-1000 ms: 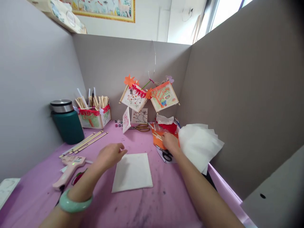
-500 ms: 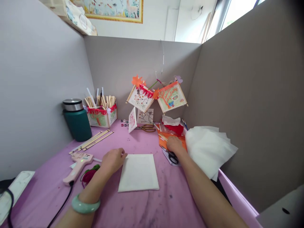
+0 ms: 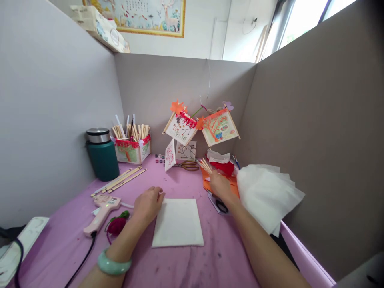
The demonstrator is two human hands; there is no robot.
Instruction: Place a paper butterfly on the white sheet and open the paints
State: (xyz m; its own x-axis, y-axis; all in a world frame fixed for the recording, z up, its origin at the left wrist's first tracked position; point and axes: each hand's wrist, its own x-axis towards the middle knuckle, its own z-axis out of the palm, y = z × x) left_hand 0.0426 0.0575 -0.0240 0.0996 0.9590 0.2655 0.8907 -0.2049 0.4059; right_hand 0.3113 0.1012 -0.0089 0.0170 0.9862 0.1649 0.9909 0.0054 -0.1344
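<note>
Over the orange paper [image 3: 233,185], the right hand [image 3: 221,185] grasps wooden sticks [image 3: 205,165], presumably light and stiff; hold mid-bundle. Left hand [image 3: 148,205] beside white square panel [image 3: 179,224]: grip indeterminable.

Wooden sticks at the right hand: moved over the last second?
Yes. Judged against the black-handled scissors, the wooden sticks have shifted upward in the picture, widening the gap between the two.

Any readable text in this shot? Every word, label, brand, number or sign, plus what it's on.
No text can be read for certain.
Wall picture: columns of small dark characters near its top, too small to read.
Glue gun: small label-like marking on the body, too small to read.
Package at top left: printed oval, too blurred to tell if it holds words.
</note>
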